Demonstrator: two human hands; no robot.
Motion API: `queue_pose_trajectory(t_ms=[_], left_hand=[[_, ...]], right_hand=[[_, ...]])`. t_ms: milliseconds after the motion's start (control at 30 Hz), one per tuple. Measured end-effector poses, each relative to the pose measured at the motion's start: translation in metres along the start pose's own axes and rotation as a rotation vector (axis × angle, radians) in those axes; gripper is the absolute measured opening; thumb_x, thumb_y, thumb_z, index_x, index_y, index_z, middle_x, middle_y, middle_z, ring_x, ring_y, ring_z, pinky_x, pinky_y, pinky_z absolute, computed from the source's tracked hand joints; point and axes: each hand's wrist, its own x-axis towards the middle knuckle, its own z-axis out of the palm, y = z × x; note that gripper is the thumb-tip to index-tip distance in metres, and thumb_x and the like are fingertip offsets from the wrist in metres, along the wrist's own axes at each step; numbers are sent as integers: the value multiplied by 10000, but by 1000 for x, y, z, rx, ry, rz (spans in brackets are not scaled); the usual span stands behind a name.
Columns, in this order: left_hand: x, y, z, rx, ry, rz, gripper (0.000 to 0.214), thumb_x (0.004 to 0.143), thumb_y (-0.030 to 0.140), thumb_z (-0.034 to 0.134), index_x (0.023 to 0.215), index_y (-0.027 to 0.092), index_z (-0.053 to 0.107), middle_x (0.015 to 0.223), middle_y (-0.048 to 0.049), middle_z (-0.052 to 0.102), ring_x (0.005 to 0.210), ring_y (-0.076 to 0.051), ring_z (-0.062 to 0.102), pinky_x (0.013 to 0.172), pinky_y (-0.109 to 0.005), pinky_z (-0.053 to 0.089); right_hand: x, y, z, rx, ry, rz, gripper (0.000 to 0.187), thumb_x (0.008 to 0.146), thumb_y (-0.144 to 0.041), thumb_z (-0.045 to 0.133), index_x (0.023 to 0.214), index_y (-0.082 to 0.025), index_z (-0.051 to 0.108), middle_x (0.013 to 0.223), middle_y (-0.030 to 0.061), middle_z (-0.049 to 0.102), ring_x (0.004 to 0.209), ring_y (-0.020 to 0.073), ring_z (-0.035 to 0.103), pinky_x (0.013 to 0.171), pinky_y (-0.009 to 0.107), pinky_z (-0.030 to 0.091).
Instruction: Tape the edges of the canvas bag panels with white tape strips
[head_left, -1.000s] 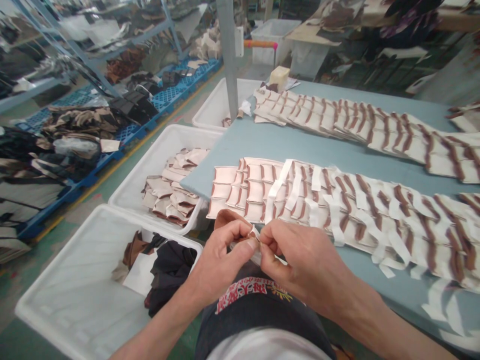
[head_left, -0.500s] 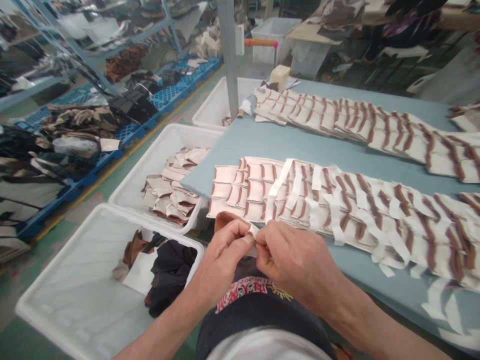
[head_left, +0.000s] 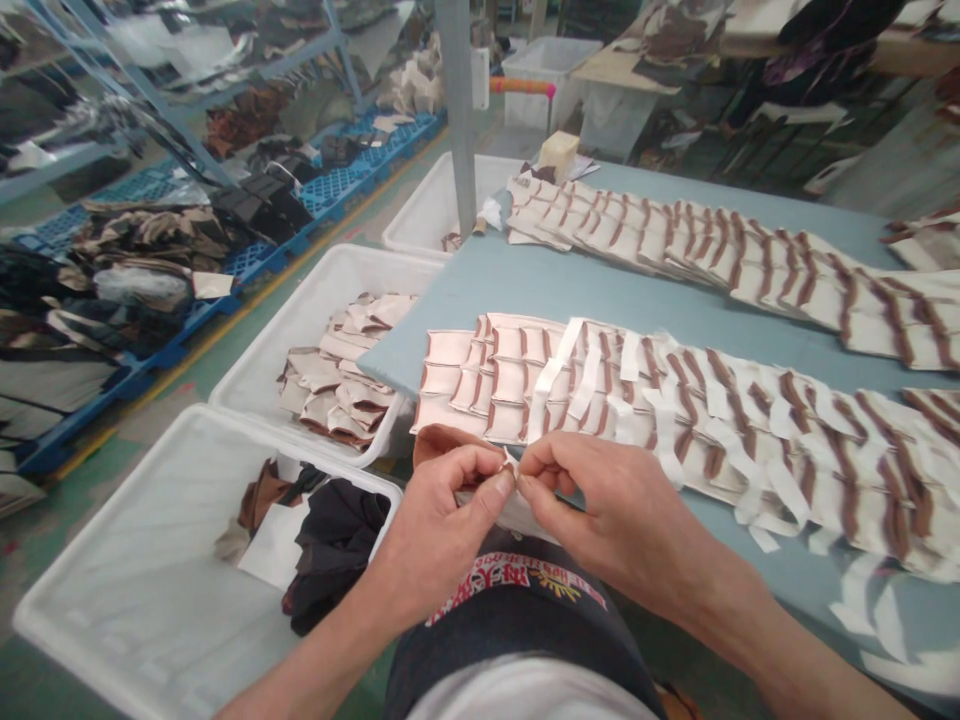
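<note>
My left hand (head_left: 442,515) and my right hand (head_left: 600,505) meet in front of my body, at the near edge of the blue table (head_left: 570,285). Both are closed in a pinch on one small leather piece (head_left: 439,442), brown on one side, with a pale strip at the fingertips. Just beyond the hands lies a long row of overlapping cream and brown leather pieces (head_left: 675,420) with loose white paper strips (head_left: 551,375) lying over it.
A second row of the same pieces (head_left: 720,250) runs along the far side of the table. To the left on the floor stand white bins: one holding cream pieces (head_left: 337,385), one nearer with dark scraps (head_left: 322,540). A metal post (head_left: 457,110) and blue racks (head_left: 150,220) stand behind.
The hands have stayed pinched together on the piece, with only small finger shifts. The view has tilted slightly.
</note>
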Motion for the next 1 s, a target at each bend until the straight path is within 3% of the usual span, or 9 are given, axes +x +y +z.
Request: queue_pose_trajectory(t_ms=[167,433,533,700,867,1000], left_hand=[[1,-2,3,77,12,86,229,937,293,570,857,157,736,846,-13,738,820,-173,634,763,-258,454],[4,-10,9,154,53,72,202,933,238,592,902,166,779,889,-12,780,823,-175,669,775,-265,462],[4,-11,9,148,42,65,207,928,237,584,873,165,771,852,-13,768,791,-173,649,757,-267,455],[11,-14,10,66,18,30,198,874,244,560,769,154,700,761,-9,690,748,-166,591,716,-265,438],[22,-21,18,-33,83,-19,127,747,249,524,678,168,592,656,21,550,648,-139,486,628,-259,392],[26,-24,22,20,90,7,98,711,210,493,666,168,569,657,25,528,645,-129,454,616,-256,362]], right_hand=[[6,-1,-10,-67,-92,55,104,904,-166,625,820,-187,683,702,-13,695,606,140,606,588,251,331],[23,-11,-19,-305,-421,248,168,958,-187,579,846,-208,702,713,9,717,670,186,651,584,275,256],[29,-15,-19,-380,-497,240,187,958,-182,545,841,-193,691,749,39,733,699,208,665,572,291,210],[34,-8,-13,-357,-514,134,131,923,-169,548,877,-162,671,773,66,733,684,207,655,561,292,192],[37,0,-7,-356,-510,96,119,927,-161,525,911,-152,642,777,68,716,677,197,635,562,283,213],[35,9,-2,-404,-475,-21,120,928,-129,497,911,-143,616,791,91,698,696,199,612,571,294,216]])
